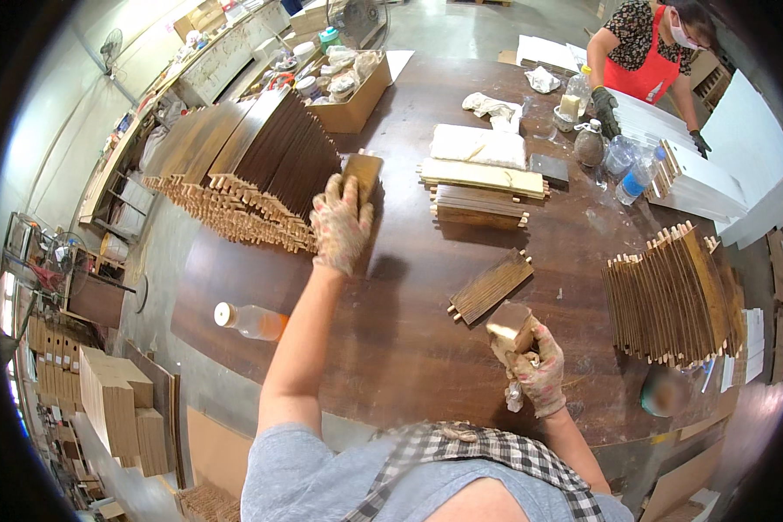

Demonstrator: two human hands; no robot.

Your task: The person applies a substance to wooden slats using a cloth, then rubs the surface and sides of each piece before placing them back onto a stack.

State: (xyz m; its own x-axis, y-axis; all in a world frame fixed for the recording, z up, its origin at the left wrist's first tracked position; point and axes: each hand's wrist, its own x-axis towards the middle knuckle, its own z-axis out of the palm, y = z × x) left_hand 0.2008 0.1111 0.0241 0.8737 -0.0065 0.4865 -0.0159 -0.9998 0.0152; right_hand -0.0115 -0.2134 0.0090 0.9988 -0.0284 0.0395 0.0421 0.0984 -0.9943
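My left hand (343, 228), in a stained work glove, reaches far forward with its fingers round a brown wooden board (363, 171). That board stands at the right end of a long row of dark boards (244, 161) with light dowel pegs along their near edges. Close to my body, my gloved right hand (544, 372) is closed on a brown folded pad (511, 326) with a pale, shiny face; its exact kind is unclear. A crumpled whitish scrap (514, 397) hangs below that hand. Just beyond lies a single dark board (491, 287) with pegs at both ends.
Pegged boards (478, 207) are piled mid-table under a white cloth bundle (476, 146). More boards (670, 300) stand at right. Bottles (641, 177) cluster near a co-worker (648, 56) handling white panels. An orange-bottomed bottle (250, 321) lies left; a cardboard box (352, 100) sits behind.
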